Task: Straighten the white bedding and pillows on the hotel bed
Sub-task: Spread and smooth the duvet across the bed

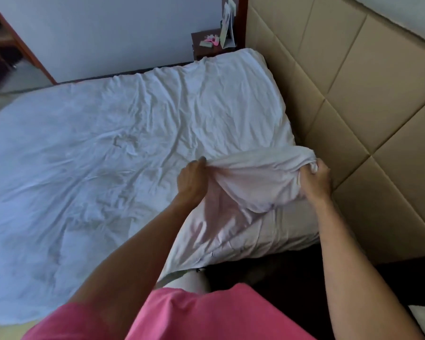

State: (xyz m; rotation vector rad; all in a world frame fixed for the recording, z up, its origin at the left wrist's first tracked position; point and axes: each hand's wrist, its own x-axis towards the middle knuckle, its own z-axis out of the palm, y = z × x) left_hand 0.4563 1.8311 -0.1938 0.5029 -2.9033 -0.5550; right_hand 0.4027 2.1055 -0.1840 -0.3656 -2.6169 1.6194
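Note:
A wrinkled white duvet point(123, 133) covers the whole bed, spread out to the left and far side. Its near corner by the headboard is lifted off the mattress point(287, 224) in a bunched fold point(253, 182). My left hand point(192, 182) grips the fold's left end, fingers closed in the cloth. My right hand point(315, 179) clutches the gathered corner close to the headboard. Both arms reach forward from my pink shirt. No pillow shows on the bed.
A tan padded headboard point(353, 94) runs along the right. A dark nightstand point(211, 44) with a card and small pink and green items stands at the far corner. A pale wall point(108, 33) lies beyond the bed, and a dark doorway point(0, 57) opens far left.

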